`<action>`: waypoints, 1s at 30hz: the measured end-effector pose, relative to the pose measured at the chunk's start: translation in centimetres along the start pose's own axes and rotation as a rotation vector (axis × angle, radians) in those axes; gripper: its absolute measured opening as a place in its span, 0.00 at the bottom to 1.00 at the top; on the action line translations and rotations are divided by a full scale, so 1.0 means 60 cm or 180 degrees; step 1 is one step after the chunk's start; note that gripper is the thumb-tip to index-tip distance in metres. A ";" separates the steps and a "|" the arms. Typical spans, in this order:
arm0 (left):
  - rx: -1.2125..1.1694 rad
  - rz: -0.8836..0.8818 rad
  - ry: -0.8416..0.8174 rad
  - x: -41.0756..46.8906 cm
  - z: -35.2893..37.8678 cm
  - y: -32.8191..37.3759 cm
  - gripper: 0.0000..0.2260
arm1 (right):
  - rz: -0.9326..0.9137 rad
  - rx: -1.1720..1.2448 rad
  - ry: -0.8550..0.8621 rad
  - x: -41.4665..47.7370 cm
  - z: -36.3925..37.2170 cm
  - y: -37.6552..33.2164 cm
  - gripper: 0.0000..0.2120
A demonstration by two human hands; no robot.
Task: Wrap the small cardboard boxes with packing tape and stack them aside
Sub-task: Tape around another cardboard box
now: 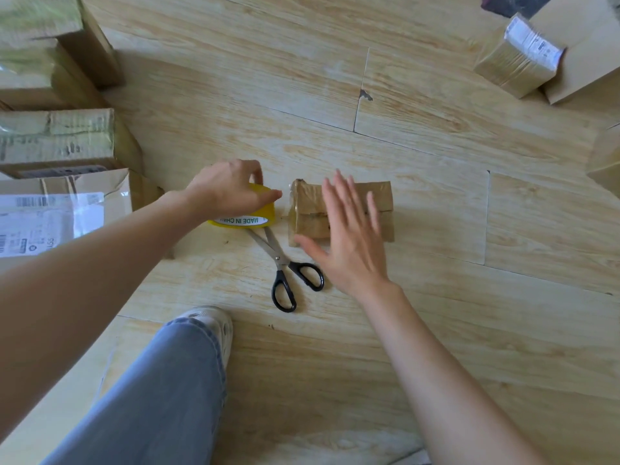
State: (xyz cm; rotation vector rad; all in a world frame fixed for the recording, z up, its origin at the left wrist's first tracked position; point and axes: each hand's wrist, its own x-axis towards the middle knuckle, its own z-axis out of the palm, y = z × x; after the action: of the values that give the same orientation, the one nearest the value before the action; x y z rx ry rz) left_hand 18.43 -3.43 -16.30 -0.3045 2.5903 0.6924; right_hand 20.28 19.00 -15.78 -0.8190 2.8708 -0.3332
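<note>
A small cardboard box [379,199], wrapped in glossy tape, lies on the wooden floor at the centre. My right hand [349,236] hovers over it with fingers straight and spread, covering its middle. Left of the box sits a yellow roll of packing tape [246,219] with a white core. My left hand [231,189] is curled over the roll's top and grips it. A clear strip of tape seems to run from the roll to the box's left end.
Black-handled scissors [285,273] lie on the floor just in front of the roll and box. Taped boxes [60,142] are piled at the left, more boxes [523,58] at the upper right. My jeans leg and shoe [208,327] are at the bottom.
</note>
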 end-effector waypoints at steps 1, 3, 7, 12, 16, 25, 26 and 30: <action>-0.0275 0.0107 -0.0206 -0.003 -0.005 -0.004 0.18 | -0.0170 0.0038 0.0108 -0.002 0.003 -0.013 0.36; -0.0706 0.0293 -0.0442 -0.010 -0.014 -0.011 0.17 | -0.0647 0.0098 0.0767 -0.017 0.015 -0.039 0.23; -0.0752 0.0452 -0.0563 -0.012 -0.022 -0.015 0.15 | -0.0563 -0.0199 0.0201 -0.068 0.063 -0.081 0.08; -0.0784 0.0516 -0.0598 -0.008 -0.024 -0.014 0.14 | 0.0394 -0.0238 -0.0971 -0.099 0.106 -0.089 0.13; -0.0761 0.0558 -0.0638 -0.008 -0.027 -0.015 0.14 | 0.0883 -0.0094 -0.0865 -0.099 0.106 -0.095 0.17; -0.0724 0.0593 -0.0805 -0.010 -0.030 -0.016 0.13 | 0.1245 0.0050 -0.1344 -0.104 0.095 -0.076 0.21; -0.0732 0.0586 -0.0806 -0.010 -0.031 -0.017 0.13 | 0.1318 0.0128 -0.1369 -0.109 0.092 -0.075 0.20; -0.0737 0.0577 -0.0804 -0.010 -0.034 -0.015 0.13 | 0.1969 0.1871 -0.1505 -0.138 0.086 -0.067 0.14</action>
State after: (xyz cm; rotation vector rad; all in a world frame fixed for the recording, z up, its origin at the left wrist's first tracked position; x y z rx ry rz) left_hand 18.51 -5.22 -14.81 -0.0467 2.3182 1.0281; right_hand 30.25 19.21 -19.17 0.0953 2.2300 -0.7246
